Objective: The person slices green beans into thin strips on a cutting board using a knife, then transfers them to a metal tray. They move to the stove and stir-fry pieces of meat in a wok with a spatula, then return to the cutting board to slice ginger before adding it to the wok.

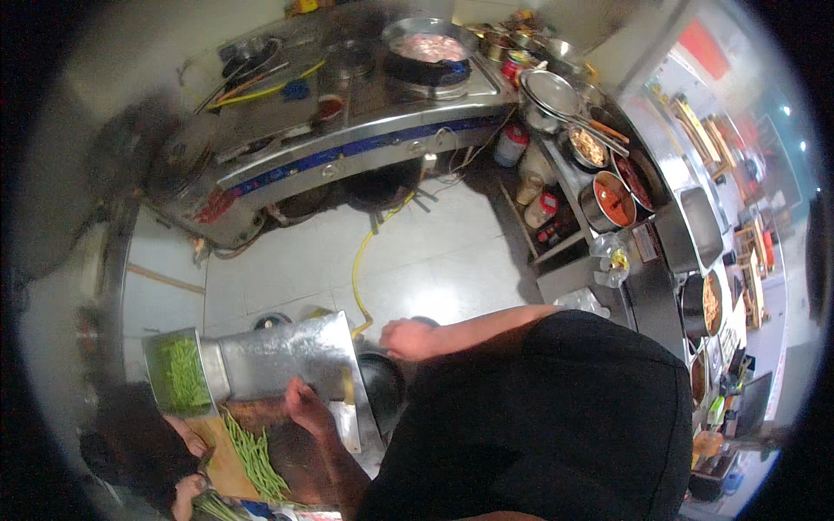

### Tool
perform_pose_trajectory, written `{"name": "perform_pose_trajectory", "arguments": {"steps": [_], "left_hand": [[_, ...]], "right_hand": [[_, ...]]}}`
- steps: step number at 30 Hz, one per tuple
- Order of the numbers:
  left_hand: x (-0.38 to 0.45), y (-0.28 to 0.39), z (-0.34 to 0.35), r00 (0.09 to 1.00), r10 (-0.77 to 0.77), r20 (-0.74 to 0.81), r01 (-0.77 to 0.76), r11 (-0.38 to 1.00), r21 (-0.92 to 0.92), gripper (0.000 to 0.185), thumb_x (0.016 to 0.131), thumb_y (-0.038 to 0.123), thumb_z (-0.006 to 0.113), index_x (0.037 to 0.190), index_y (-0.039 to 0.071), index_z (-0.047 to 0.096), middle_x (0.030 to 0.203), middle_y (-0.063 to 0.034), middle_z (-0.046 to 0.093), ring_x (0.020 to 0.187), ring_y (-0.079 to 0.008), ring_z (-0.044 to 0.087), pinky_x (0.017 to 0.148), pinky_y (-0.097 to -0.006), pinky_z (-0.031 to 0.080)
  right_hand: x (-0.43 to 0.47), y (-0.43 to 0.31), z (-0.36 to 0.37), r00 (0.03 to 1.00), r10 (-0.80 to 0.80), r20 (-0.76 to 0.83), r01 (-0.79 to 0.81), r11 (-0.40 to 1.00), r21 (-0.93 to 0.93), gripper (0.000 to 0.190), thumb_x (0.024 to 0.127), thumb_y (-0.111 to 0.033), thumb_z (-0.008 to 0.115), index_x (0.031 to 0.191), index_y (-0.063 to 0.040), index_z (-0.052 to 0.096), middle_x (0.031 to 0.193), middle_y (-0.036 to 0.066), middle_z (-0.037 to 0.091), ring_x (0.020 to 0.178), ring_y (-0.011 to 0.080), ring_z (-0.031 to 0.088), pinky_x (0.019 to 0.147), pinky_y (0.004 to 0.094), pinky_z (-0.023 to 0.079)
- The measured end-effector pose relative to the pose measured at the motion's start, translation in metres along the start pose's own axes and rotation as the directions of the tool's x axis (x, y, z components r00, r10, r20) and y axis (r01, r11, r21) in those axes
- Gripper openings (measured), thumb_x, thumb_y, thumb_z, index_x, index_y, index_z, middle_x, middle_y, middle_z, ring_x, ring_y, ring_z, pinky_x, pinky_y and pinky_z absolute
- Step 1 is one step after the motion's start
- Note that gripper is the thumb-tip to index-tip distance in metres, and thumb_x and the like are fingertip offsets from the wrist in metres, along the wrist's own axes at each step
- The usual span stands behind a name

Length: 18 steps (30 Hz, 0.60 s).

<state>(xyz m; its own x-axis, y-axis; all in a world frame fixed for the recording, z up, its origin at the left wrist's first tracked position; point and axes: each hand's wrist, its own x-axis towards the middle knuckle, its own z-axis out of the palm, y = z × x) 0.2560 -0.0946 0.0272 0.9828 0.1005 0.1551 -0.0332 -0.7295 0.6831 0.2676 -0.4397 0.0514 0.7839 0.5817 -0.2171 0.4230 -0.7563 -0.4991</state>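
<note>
My left hand hovers over the near side of a stainless steel table, its fingers curled. Nothing shows clearly in it. Farther up, my right hand hangs past the table's corner, above a dark round pan. It is blurred, and its grip is not readable. What looks like a cleaver with a pale handle lies close to my left forearm. Long green beans are spread on a wooden cutting board. Cut green beans fill a steel tray at the table's far end.
A co-worker's hands are at the board's left edge. A gas stove carries a wok with pale pink food. A yellow hose crosses the tiled floor. Pots of food, including a red sauce pot, line the right counter.
</note>
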Motion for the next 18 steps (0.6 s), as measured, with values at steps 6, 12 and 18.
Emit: {"name": "perform_pose_trajectory", "arguments": {"steps": [6, 12, 18], "left_hand": [[-0.037, 0.061, 0.051, 0.975, -0.089, 0.204, 0.104, 0.993, -0.063, 0.024, 0.096, 0.013, 0.064, 0.116, 0.002, 0.07, 0.11, -0.0197, 0.072, 0.096, -0.0382, 0.068, 0.086, -0.0436, 0.055], [0.034, 0.063, 0.171, 0.926, -0.061, 0.373, 0.128, 0.979, -0.158, 0.027, 0.093, 0.017, 0.068, 0.116, 0.005, 0.071, 0.108, -0.0178, 0.073, 0.099, -0.035, 0.07, 0.087, -0.0434, 0.055], [0.163, 0.194, 0.271, 0.917, 0.096, 0.388, -0.032, 0.985, -0.168, 0.024, 0.095, 0.02, 0.067, 0.114, 0.008, 0.072, 0.104, -0.0174, 0.073, 0.094, -0.0318, 0.072, 0.084, -0.0414, 0.056]], "right_hand": [[-0.042, 0.109, -0.015, 0.939, 0.342, -0.045, -0.32, 0.911, 0.26, 0.028, 0.095, -0.028, 0.064, 0.11, -0.004, 0.066, 0.105, 0.022, 0.069, 0.1, 0.041, 0.066, 0.089, 0.0504, 0.053], [-0.043, 0.21, -0.075, 0.949, 0.314, -0.017, -0.294, 0.903, 0.314, 0.026, 0.095, -0.03, 0.065, 0.099, -0.006, 0.068, 0.096, 0.019, 0.071, 0.094, 0.0407, 0.068, 0.085, 0.0505, 0.053], [-0.073, 0.308, -0.135, 0.922, 0.381, -0.065, -0.336, 0.873, 0.353, 0.022, 0.093, -0.029, 0.067, 0.099, -0.008, 0.071, 0.095, 0.019, 0.073, 0.092, 0.0419, 0.068, 0.082, 0.0509, 0.055]]}}
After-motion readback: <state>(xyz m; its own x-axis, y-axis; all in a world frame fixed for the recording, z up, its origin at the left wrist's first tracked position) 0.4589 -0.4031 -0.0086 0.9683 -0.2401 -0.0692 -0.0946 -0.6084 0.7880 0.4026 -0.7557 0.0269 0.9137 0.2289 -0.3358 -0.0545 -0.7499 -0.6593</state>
